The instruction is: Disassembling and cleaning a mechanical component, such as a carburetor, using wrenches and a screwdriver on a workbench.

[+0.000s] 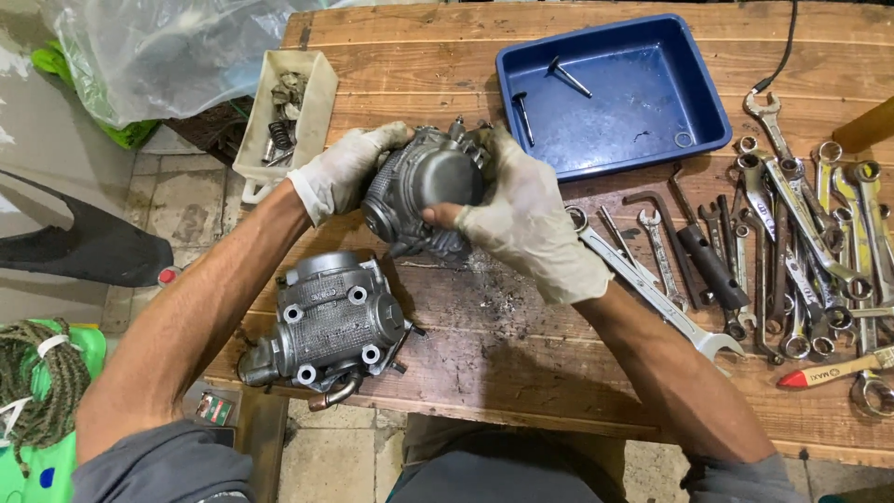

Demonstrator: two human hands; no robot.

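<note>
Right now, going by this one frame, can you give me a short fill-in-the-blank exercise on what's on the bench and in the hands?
1. Both hands, left hand and right hand, wear ____ and hold a grey engine part.
2. The bolts lie in a ____ tray.
3. A second engine part rests on the bench, near the person's ____ arm.
4. The wrenches lie spread to the ____ of the tray.

Missing words: gloves; blue; left; right
</note>
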